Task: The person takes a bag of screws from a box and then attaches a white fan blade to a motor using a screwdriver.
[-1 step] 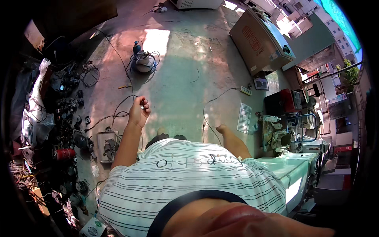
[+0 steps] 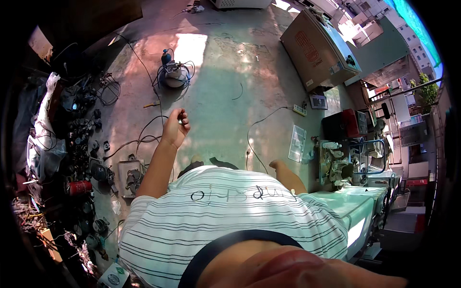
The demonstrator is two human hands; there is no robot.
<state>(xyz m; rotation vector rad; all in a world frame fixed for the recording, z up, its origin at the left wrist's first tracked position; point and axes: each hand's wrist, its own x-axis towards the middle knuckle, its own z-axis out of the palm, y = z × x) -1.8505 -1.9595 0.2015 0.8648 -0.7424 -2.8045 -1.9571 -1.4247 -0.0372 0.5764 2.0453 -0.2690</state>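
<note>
My left hand (image 2: 176, 126) is raised over the floor, fingers curled around a small shiny object (image 2: 180, 122) too small to name. Near it on the floor lie black cables (image 2: 150, 138) and a yellow-handled tool (image 2: 151, 104). Beyond stands a grey tank (image 2: 174, 78) with a small blue cylinder (image 2: 166, 58) and coiled hoses. My right hand (image 2: 275, 165) hangs low beside my striped shirt; its fingers are too small and shaded to read. A power strip (image 2: 299, 110) and a white grille (image 2: 297, 143) lie farther out on that side.
Small machine parts and scrap (image 2: 89, 192) line the left. A large metal cabinet (image 2: 312, 55) stands ahead right. A red-and-black machine (image 2: 348, 122), a blue-railed trolley (image 2: 382, 156) and a pale appliance (image 2: 355, 211) are at my right. Cords (image 2: 259, 120) cross the floor.
My left hand has moved slightly up and to the right, turning so its curled fingers face more upward. My right hand has shifted a little down and right. My shirt front sits slightly higher.
</note>
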